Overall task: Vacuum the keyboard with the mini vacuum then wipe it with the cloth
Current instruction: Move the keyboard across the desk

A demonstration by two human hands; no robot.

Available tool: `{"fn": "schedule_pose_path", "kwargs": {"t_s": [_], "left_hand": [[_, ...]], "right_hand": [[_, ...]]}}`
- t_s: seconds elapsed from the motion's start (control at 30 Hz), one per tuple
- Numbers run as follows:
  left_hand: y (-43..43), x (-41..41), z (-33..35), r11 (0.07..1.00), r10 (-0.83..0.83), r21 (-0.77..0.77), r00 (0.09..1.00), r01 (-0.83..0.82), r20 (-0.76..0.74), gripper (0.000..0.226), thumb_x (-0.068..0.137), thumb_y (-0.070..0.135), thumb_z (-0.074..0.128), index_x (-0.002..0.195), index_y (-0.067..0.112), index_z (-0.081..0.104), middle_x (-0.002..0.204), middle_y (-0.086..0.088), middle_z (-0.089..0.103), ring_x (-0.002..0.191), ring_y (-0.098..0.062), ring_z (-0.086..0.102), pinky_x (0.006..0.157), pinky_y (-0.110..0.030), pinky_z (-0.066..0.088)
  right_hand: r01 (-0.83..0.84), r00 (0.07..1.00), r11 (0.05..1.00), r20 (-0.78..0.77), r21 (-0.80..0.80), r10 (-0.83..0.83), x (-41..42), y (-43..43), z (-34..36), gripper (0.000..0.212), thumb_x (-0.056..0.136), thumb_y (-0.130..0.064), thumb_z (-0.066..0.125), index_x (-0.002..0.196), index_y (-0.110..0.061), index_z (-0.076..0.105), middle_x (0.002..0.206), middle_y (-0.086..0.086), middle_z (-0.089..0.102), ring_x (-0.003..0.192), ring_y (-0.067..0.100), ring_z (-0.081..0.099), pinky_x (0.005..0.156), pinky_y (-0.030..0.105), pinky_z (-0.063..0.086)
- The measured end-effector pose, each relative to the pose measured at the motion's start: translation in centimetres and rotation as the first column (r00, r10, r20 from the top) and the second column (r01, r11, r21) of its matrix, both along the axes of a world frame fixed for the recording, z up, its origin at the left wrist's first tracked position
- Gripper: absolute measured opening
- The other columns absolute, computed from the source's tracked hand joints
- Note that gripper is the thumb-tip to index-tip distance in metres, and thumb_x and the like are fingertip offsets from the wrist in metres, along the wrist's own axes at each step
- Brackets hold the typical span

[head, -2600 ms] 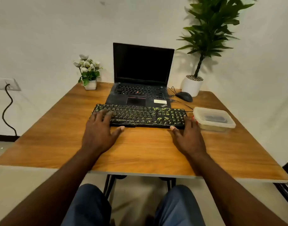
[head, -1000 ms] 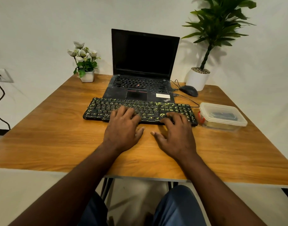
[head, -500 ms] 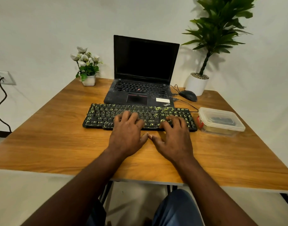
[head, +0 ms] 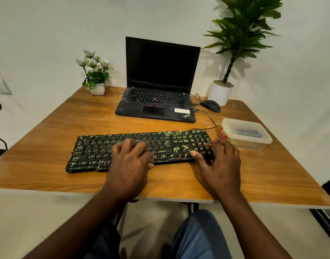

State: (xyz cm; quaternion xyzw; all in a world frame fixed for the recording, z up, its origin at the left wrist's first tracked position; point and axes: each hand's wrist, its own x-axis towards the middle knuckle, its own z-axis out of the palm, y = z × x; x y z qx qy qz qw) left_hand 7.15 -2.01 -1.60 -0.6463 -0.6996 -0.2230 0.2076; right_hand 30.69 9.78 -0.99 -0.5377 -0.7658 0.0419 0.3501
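Keyboard (head: 167, 144) near centre of table (head: 54, 128); left hand (head: 129, 165) flat on keys, holding nothing; right hand (head: 221, 165) over right end, blurred, grip unclear. Risk: sliding it right bumps lidded container (head: 246, 133), or tugs cable (head: 210, 116) at laptop (head: 156, 101).
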Motion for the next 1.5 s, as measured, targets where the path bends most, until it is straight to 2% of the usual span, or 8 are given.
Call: {"fn": "schedule_pose_path", "kwargs": {"t_s": [0.13, 0.27, 0.33, 0.57, 0.9, 1.13, 1.4, 1.5], "left_hand": [[-0.9, -0.3, 0.4, 1.000, 0.001, -0.004, 1.000, -0.001, 0.015, 0.023, 0.076, 0.030, 0.086, 0.094, 0.026, 0.072, 0.102, 0.007, 0.059, 0.108, -0.025, 0.047, 0.092, -0.045, 0.029], [-1.0, -0.1, 0.6, 0.999, -0.003, -0.043, 1.000, 0.004, 0.026, 0.023, 0.076, 0.033, 0.086, 0.093, 0.026, 0.072, 0.103, 0.007, 0.060, 0.109, -0.025, 0.046, 0.091, -0.043, 0.028], [-1.0, -0.1, 0.6, 0.999, -0.006, -0.044, 0.999, 0.008, 0.036, 0.023, 0.077, 0.035, 0.086, 0.093, 0.026, 0.072, 0.104, 0.007, 0.061, 0.109, -0.025, 0.047, 0.091, -0.044, 0.029], [-1.1, 0.1, 0.3, 1.000, -0.005, -0.014, 0.991, 0.007, 0.131, 0.022, 0.079, 0.040, 0.082, 0.092, 0.027, 0.071, 0.102, 0.006, 0.059, 0.110, -0.024, 0.045, 0.092, -0.048, 0.036], [-1.0, 1.3, -0.3, 1.000, 0.005, 0.028, 0.978, -0.011, 0.207, 0.027, 0.076, 0.045, 0.085, 0.089, 0.025, 0.073, 0.095, 0.008, 0.058, 0.105, -0.023, 0.045, 0.087, -0.047, 0.037], [-1.0, 1.3, -0.3, 0.998, -0.004, 0.067, 0.971, -0.012, 0.239, 0.026, 0.073, 0.042, 0.089, 0.084, 0.026, 0.073, 0.092, 0.009, 0.059, 0.103, -0.024, 0.046, 0.086, -0.045, 0.034], [-0.9, 1.7, -0.2, 0.998, 0.035, 0.035, 0.961, -0.047, 0.276, 0.023, 0.076, 0.045, 0.086, 0.087, 0.030, 0.073, 0.095, 0.012, 0.058, 0.106, -0.021, 0.044, 0.088, -0.042, 0.030], [-0.7, 2.2, -0.3, 0.999, 0.032, 0.031, 0.971, -0.040, 0.237, 0.023, 0.078, 0.045, 0.085, 0.091, 0.030, 0.073, 0.095, 0.012, 0.059, 0.106, -0.020, 0.043, 0.087, -0.042, 0.030]], "right_hand": [[0.015, 0.994, 0.988, -0.108, -0.152, -0.032, 0.5, 0.1, 0.2, 0.079, 0.081, -0.083, 0.048, 0.135, -0.025, 0.051, 0.141, 0.003, 0.054, 0.127, 0.026, 0.053, 0.101, 0.044, 0.050], [0.023, 0.999, 0.994, 0.034, -0.106, -0.020, -0.1, -1.3, -0.1, 0.074, 0.085, -0.080, 0.053, 0.136, -0.026, 0.050, 0.140, 0.003, 0.052, 0.123, 0.027, 0.051, 0.100, 0.045, 0.048], [0.044, 0.998, 0.993, 0.058, -0.107, -0.038, -0.2, -1.8, -0.2, 0.076, 0.084, -0.080, 0.053, 0.137, -0.026, 0.049, 0.141, 0.004, 0.050, 0.124, 0.028, 0.050, 0.100, 0.045, 0.047], [0.070, 0.998, 0.989, -0.001, -0.130, -0.070, 0.0, -2.4, -0.3, 0.077, 0.079, -0.082, 0.056, 0.135, -0.029, 0.052, 0.140, 0.003, 0.051, 0.124, 0.027, 0.047, 0.097, 0.043, 0.048], [0.116, 0.992, 0.993, -0.053, -0.028, -0.118, 0.7, -3.6, -1.3, 0.063, 0.082, -0.073, 0.062, 0.124, -0.026, 0.060, 0.122, 0.002, 0.058, 0.113, 0.023, 0.051, 0.089, 0.043, 0.051], [0.110, 0.990, 0.994, -0.090, -0.011, -0.110, 0.8, -3.7, -1.4, 0.060, 0.083, -0.070, 0.062, 0.122, -0.025, 0.062, 0.119, 0.002, 0.059, 0.109, 0.023, 0.054, 0.088, 0.041, 0.051], [0.106, 0.990, 0.994, -0.096, -0.024, -0.108, 0.8, -3.6, -1.4, 0.059, 0.084, -0.070, 0.062, 0.124, -0.026, 0.060, 0.122, -0.001, 0.058, 0.112, 0.020, 0.052, 0.088, 0.042, 0.052], [0.084, 0.989, 0.996, -0.119, -0.038, -0.088, 0.9, -3.6, -1.3, 0.057, 0.085, -0.069, 0.063, 0.124, -0.028, 0.059, 0.123, -0.003, 0.058, 0.113, 0.018, 0.052, 0.089, 0.041, 0.052]]}}
